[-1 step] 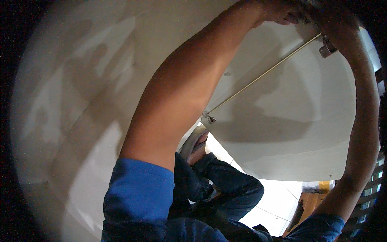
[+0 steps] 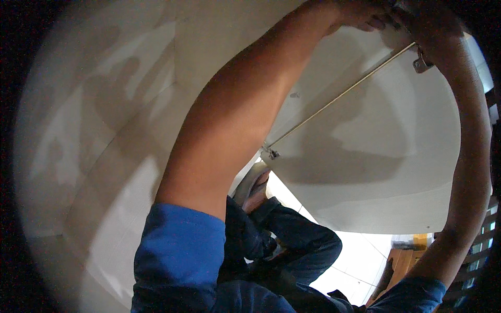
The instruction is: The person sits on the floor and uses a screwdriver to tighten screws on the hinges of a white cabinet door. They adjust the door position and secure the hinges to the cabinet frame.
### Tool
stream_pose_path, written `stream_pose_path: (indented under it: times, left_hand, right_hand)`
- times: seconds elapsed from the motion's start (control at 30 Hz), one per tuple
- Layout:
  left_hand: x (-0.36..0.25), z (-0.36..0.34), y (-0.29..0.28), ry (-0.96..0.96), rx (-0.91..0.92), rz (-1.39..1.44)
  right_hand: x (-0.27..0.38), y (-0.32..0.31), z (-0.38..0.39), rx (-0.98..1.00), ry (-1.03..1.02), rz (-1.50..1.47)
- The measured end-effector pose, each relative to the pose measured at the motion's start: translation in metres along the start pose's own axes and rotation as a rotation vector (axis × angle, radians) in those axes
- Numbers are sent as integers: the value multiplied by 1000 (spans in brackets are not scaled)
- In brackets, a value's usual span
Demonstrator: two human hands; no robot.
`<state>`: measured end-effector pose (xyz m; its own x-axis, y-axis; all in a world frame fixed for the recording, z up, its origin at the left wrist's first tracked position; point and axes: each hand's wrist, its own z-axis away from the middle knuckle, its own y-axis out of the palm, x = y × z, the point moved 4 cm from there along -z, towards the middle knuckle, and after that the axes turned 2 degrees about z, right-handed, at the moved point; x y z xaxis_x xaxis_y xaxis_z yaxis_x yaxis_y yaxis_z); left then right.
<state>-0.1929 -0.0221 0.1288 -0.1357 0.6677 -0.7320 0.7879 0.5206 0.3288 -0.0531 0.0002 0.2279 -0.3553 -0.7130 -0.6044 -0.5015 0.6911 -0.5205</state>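
Both my hands meet at the top edge, by the upper end of a thin metal rod [image 2: 342, 93] on a pale door panel [image 2: 360, 198]. My left hand [image 2: 362, 14] has its fingers curled and closed; whatever they hold is hidden. Close beside it, my right hand [image 2: 425, 23] lies in dark shade, with its fingers out of sight. A small metal hinge-like bracket [image 2: 421, 63] shows just below that hand. At its lower end the rod reaches a small metal fitting [image 2: 272, 153] near the panel's corner.
Pale inner walls [image 2: 120, 120] with shadows across them stand to the left. Below the panel are my bent legs in dark trousers [image 2: 302, 240], a shoe [image 2: 250, 182] and white floor tiles [image 2: 355, 261]. A brown box [image 2: 404, 263] sits near my right elbow.
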Motion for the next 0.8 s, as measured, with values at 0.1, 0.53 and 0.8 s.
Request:
stream_pose_path:
  times: [0.1,0.53,0.8]
  left_hand:
    - [1,0,-3,114,30,-69]
    - [-6,6,-4,44,17,-91]
    - [-15,14,0,-16,-50,-168]
  right_hand:
    - [7,-4,0,-9,-26,-27]
    - [8,2,7,-11,-66,-106]
    - [-1,-8,1,89,-13,-244]
